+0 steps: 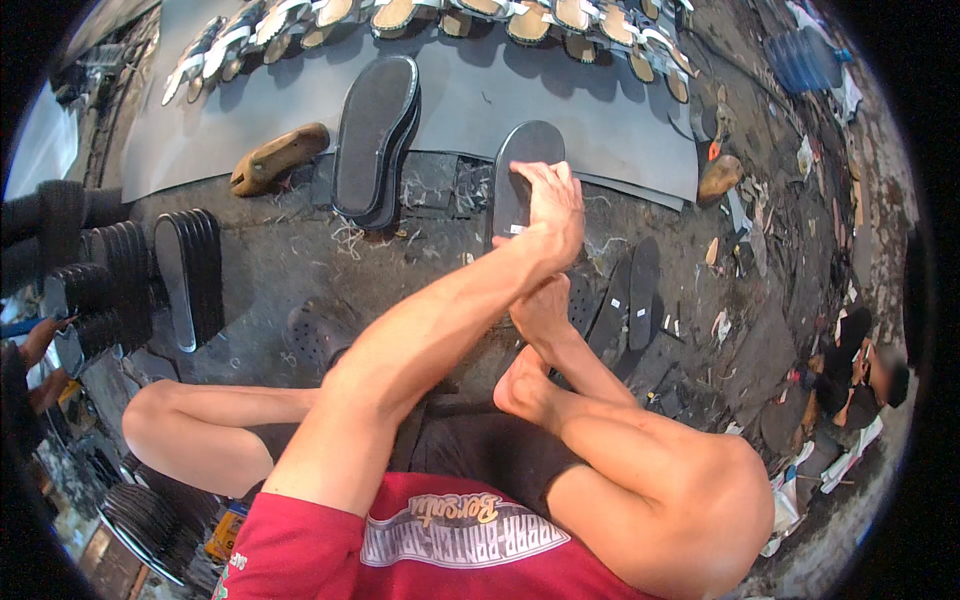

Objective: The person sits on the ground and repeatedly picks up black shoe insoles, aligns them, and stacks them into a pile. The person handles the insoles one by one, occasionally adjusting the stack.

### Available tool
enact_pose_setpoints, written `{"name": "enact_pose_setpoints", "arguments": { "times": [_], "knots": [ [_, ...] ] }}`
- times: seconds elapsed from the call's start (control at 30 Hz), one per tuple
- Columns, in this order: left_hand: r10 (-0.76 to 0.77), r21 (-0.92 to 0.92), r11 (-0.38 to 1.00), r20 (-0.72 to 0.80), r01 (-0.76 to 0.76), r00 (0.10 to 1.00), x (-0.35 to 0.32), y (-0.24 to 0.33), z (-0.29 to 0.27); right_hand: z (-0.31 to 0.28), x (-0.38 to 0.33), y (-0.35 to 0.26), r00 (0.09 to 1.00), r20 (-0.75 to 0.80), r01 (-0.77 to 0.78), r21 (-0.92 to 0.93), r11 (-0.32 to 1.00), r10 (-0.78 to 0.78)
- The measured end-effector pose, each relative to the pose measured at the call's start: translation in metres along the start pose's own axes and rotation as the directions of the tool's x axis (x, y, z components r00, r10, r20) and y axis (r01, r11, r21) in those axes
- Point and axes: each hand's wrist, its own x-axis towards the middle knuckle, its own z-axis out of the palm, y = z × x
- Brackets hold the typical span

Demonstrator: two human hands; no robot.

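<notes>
Head camera: the person sits on the floor with legs folded. The left hand point(548, 205) reaches out far in front. Its fingers are bent down over the near end of a black sole point(522, 160) and seem to hold its edge. The sole lies flat, half on the dirty floor and half on a big grey sheet point(600, 110). I think the hand holds it so that it does not slide.

The right hand point(541, 312) is closer to the body, just under the left arm. The arm hides part of it, so I cannot tell if it is open or closed, or if it holds anything.

To the left of the left hand lies a pile of bigger soles point(375, 130), one on top of the other. Further left lies a wooden foot shape point(278, 157). Far to the left, a row of black soles point(190, 275) stands on edge, packed close, most likely to save room.

Just to the right of the right hand, a few thin soles point(640, 290) lie on the floor, within easy reach. Past the left hand, at the far edge of the sheet, sandals point(520, 20) sit in a long line. Well off to the right, another person point(860, 375) sits on the floor.
</notes>
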Motion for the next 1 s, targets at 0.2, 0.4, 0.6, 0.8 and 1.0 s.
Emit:
{"name": "enact_pose_setpoints", "arguments": {
  "times": [0.2,0.4,0.6,0.8,1.0],
  "knots": [
    [0.115,-0.176,0.972,-0.208,-0.153,0.971,-0.017,-0.044,0.02,-0.042,-0.025,-0.025,0.988,0.094,-0.138,0.153,0.979,0.125],
    [0.152,-0.263,0.935,-0.305,-0.237,0.94,-0.035,-0.07,0.03,-0.056,-0.012,0.002,0.966,0.059,-0.258,0.225,0.94,0.251],
    [0.167,-0.379,0.881,-0.311,-0.283,0.936,-0.054,-0.086,0.038,-0.054,0.002,0.002,0.962,0.069,-0.273,0.203,0.94,0.264],
    [0.139,-0.458,0.839,-0.341,-0.293,0.93,-0.062,-0.088,0.047,-0.057,-0.001,0.013,0.968,-0.002,-0.246,0.205,0.947,0.251],
    [-0.083,-0.693,0.671,-0.424,-0.264,0.902,-0.085,-0.072,0.076,-0.066,0.032,0.033,0.92,-0.2,-0.271,0.296,0.916,0.337]
  ]
}}
